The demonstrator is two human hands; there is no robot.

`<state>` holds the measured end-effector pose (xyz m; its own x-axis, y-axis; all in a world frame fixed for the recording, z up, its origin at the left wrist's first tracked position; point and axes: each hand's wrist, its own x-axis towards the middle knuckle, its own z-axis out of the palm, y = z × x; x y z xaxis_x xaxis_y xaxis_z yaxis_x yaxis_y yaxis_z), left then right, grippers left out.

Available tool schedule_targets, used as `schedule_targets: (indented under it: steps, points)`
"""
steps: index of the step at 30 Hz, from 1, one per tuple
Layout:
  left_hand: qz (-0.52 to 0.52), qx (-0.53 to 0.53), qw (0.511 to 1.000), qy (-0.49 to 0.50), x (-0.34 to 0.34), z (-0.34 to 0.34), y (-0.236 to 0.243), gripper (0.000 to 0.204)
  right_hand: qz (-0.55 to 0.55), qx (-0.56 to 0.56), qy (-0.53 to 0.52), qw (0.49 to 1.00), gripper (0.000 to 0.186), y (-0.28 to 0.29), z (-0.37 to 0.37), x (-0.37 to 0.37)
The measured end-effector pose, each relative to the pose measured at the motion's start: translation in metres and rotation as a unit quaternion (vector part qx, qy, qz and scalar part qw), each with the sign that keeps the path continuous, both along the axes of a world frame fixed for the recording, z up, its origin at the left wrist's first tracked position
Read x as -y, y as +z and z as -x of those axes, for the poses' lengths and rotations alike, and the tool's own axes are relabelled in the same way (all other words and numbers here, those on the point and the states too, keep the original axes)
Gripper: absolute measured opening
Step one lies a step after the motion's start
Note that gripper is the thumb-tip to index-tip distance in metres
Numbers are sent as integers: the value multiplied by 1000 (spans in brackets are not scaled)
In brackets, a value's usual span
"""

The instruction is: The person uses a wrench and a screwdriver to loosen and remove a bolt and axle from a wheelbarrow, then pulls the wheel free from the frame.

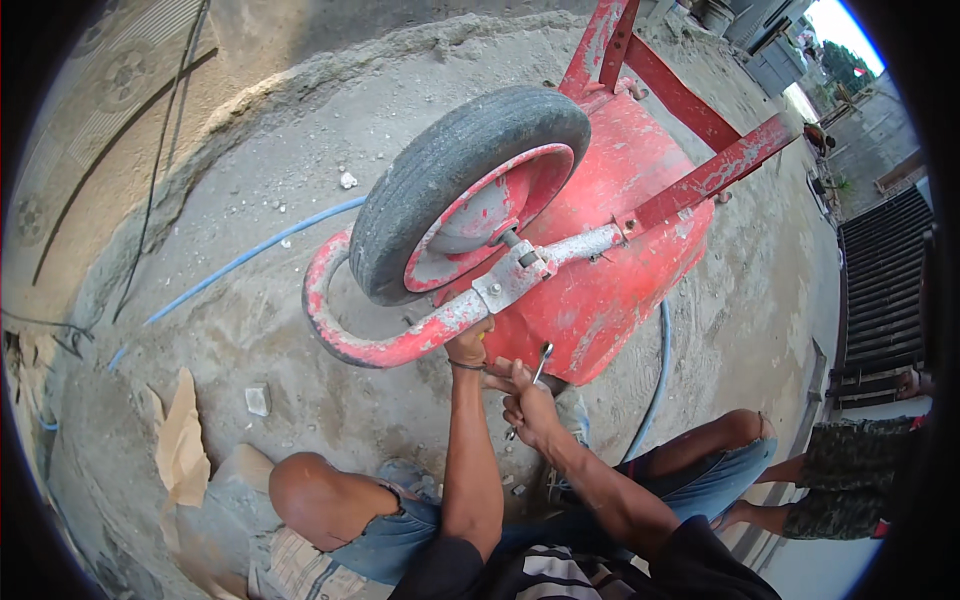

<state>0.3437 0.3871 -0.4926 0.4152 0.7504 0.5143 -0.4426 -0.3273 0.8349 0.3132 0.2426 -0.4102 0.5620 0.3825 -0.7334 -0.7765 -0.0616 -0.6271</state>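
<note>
Basically, an upturned red wheelbarrow (600, 270) lies on the sandy ground (260, 330), wheel (455, 190) up and tilted toward the camera. Left hand (468, 347) is pressed against the underside of the curved red front bar (380, 345), just below the grey axle bracket (510, 280); fingers are hidden behind the bar, so cannot tell if the grip is closed or just bracing. Right hand (525, 400) sits just right of and below the left one, its grip closed on a slim metal wrench (535, 375).

Wrench long axis runs steeply, slightly tilted: the forked end points up and right toward the tray's edge, just above the right grip, and the tail pokes out below the fist. Whether the head is seated on any bolt can't be made out.

Judged risks: the wrench looks thin and is held mid-shank, so it could slip off a fastener and knuckles could hit the bar or tray rim. The left hand sits close under the wheel and bracket, a likely pinch spot if the wheel drops or spins. The barrow rests on loose sand and could rock.

A blue hose (250, 255) lies left of the grips, cardboard scrap (180, 440) lower left, another person's legs (840, 480) far right.
</note>
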Motion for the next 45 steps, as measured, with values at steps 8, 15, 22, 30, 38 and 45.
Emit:
schedule_targets:
  steps: [8, 15, 22, 30, 38, 45]
  points:
    - [155, -31, 981, -114, -12, 12, -4, 4, -295, -175, -19, 939, 44, -86, -21, -55]
    - [257, 72, 963, -50, 18, 36, 79, 22, -484, -226, -109, 838, 36, -141, -20, -54]
    - [-55, -107, 963, 240, 44, 68, 133, 29, -488, -206, -65, 845, 39, -140, -11, -68]
    - [-296, -356, 873, 155, -5, 52, 207, 25, -501, -139, 18, 854, 43, -132, -26, -77]
    - [-304, -326, 888, 114, -14, 50, 205, 15, -554, -156, -129, 808, 44, -106, 2, -81]
    - [-323, -332, 875, 138, -11, 48, 206, 14, -680, -245, -48, 689, 42, -110, -8, -89]
